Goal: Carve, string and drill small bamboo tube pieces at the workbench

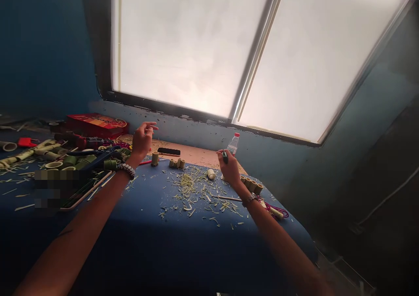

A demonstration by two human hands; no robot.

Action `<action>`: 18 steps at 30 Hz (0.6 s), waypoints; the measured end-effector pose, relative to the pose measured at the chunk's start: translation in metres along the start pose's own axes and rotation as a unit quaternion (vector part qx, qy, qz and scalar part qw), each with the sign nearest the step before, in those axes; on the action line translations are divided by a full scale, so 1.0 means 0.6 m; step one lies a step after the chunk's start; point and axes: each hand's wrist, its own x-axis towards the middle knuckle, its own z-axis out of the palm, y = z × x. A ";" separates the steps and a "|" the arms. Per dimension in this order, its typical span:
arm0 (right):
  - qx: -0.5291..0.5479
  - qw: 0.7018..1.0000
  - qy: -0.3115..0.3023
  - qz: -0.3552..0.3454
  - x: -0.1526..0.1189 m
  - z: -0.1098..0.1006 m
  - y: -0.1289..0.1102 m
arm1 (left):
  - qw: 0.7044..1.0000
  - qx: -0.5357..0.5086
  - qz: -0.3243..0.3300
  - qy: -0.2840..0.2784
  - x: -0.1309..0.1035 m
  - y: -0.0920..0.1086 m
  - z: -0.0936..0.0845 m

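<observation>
Fingers of the right hand (231, 170) gripped a dark tool (224, 157), pale cylinder (211, 173) at its eight o'clock; the left hand (143, 141) hung, fingers loosely parted, ten o'clock from the shavings (187, 182)!

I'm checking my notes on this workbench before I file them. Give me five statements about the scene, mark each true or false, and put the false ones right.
1. The right hand holds a small dark object. True.
2. The left hand grips the black phone. False: the phone lies flat, apart from the hand, in which no object shows.
3. The bottle has a red cap. True.
4. Shavings lie scattered on the blue surface. True.
5. Only one wrist wears a bracelet. False: there is a left bracelet and a right bracelet.
</observation>
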 end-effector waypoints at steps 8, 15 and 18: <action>0.157 0.984 -0.006 0.081 0.023 0.122 -0.005 | 0.996 -0.061 -0.066 -0.021 -0.008 -0.070 0.032; 0.303 0.936 -0.079 0.162 0.008 0.093 0.020 | 0.988 0.145 0.021 -0.049 -0.038 -0.105 0.060; 0.294 0.930 -0.124 0.184 0.005 0.081 0.020 | 0.984 0.159 0.040 -0.065 -0.041 -0.110 0.061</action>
